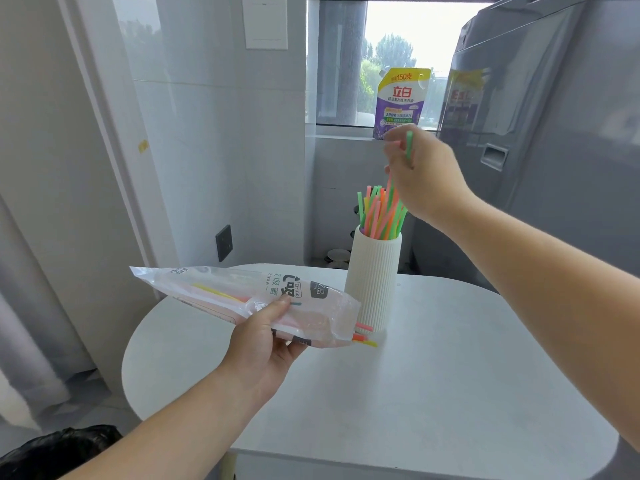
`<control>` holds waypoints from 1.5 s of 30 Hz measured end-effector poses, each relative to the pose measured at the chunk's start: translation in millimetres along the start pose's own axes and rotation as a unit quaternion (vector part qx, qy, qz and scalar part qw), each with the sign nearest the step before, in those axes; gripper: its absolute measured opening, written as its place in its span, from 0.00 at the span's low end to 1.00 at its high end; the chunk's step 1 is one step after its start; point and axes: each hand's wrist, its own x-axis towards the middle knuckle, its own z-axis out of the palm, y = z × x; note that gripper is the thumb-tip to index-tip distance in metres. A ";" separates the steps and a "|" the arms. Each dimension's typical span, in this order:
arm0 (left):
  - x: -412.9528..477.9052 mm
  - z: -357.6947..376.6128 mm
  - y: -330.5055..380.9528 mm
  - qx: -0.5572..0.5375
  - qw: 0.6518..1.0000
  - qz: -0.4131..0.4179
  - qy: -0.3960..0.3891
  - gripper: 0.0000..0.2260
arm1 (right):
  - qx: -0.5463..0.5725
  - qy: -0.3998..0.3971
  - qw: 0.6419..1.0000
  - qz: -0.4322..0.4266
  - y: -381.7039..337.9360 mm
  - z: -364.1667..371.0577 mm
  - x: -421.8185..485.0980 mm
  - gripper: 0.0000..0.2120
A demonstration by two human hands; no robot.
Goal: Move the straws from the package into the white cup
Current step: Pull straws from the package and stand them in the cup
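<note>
A tall ribbed white cup stands on the table and holds several green, pink, orange and yellow straws. My right hand is above the cup and pinches a green straw and a pink one, their lower ends pointing down into the cup. My left hand grips the clear straw package from below, holding it level over the table to the left of the cup. A few pink, orange and yellow straw ends stick out of the package's open right end.
The white rounded table carries only the cup. A purple detergent pouch stands on the window sill behind. A grey washing machine is at the right, a black bag at the lower left.
</note>
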 end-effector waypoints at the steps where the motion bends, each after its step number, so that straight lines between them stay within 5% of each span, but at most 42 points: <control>1: 0.0 0.1 0.1 0.000 1.000 -0.001 -0.001 0.15 | -0.010 -0.006 1.000 -0.004 2.4 3.1 -3.4 0.21; 5: -0.6 -0.4 0.6 0.002 1.000 -0.002 -0.002 0.15 | 0.047 0.075 0.996 -0.026 5.0 0.6 -7.2 0.39; 12: -0.9 0.6 0.6 0.009 1.000 -0.006 -0.008 0.13 | -0.063 0.023 0.997 -0.048 11.6 3.4 -6.2 0.16; 24: -3.1 1.0 1.9 0.008 1.000 -0.004 -0.012 0.11 | -0.199 -0.144 0.965 -0.088 25.3 17.2 -41.8 0.26; 26: -3.2 1.2 2.0 0.009 1.000 -0.004 -0.012 0.11 | -0.189 -0.117 0.971 -0.086 23.5 14.6 -46.8 0.26; 30: -2.7 0.7 2.8 0.009 1.000 0.000 -0.009 0.10 | -0.072 0.081 0.985 -0.132 6.8 7.5 -70.1 0.16; 32: -2.9 1.1 3.2 0.012 1.000 0.008 -0.013 0.09 | -0.022 0.092 0.992 -0.086 2.1 11.5 -95.9 0.12; 34: -4.3 2.7 3.0 0.023 0.999 0.019 -0.023 0.09 | 0.042 0.016 0.997 0.056 -0.2 18.4 -125.2 0.11; 36: -7.1 4.9 2.3 0.043 0.998 0.034 -0.036 0.09 | 0.157 -0.089 0.948 0.262 -1.3 28.4 -153.7 0.14; 39: -13.2 11.0 1.7 0.098 0.990 0.069 -0.068 0.11 | 0.284 -0.166 0.809 0.486 1.8 44.0 -184.1 0.25; 42: -18.9 15.9 2.2 0.152 0.977 0.108 -0.106 0.12 | 0.378 -0.150 0.733 0.545 5.4 54.4 -197.1 0.27; 45: -24.6 19.0 3.3 0.199 0.961 0.132 -0.137 0.13 | 0.447 -0.109 0.700 0.545 6.5 58.7 -198.5 0.23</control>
